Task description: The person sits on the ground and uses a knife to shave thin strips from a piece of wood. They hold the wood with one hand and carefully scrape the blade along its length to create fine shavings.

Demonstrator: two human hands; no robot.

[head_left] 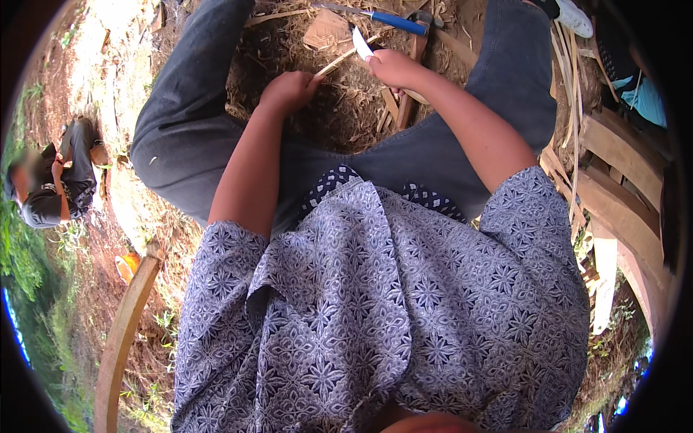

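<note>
My left hand (290, 92) is closed around the near end of a thin pale wooden strip (336, 62), which slants up and to the right between my legs. My right hand (395, 70) grips a knife, its bright blade (362, 45) pointing up and left beside the strip's far end. Whether the blade touches the strip, I cannot tell. A flat wooden block (328, 30) lies just beyond the strip. Farther off rests a tool with a blue handle (398, 23) and a narrow metal part to its left.
Wood shavings (278, 47) cover the ground between my bent legs. Long thin strips (570, 108) and curved wooden pieces (621, 144) lie at the right. A curved plank (124, 339) stands at the lower left. Another person (61, 177) sits at the far left.
</note>
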